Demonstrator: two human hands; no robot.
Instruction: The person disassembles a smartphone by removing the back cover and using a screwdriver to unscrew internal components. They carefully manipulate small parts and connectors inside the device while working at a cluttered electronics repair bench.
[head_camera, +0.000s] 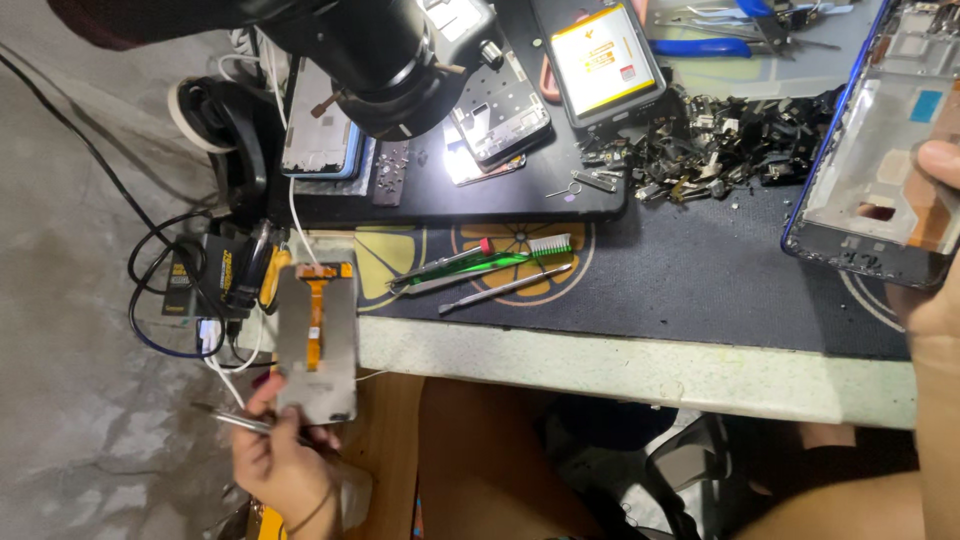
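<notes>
Two hands — left hand grips screen panel.

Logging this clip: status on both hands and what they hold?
Left hand grips grey screen panel plus tweezers, off the table edge. Right hand holds blue-edged phone frame over mat. Nothing between them.

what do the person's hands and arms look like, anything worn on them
Both are bare, with no gloves and no sleeves in view. The left hand has a thin dark band around the wrist. The right hand shows only at the picture's edge, with no ring or band visible on the part that shows.
</notes>
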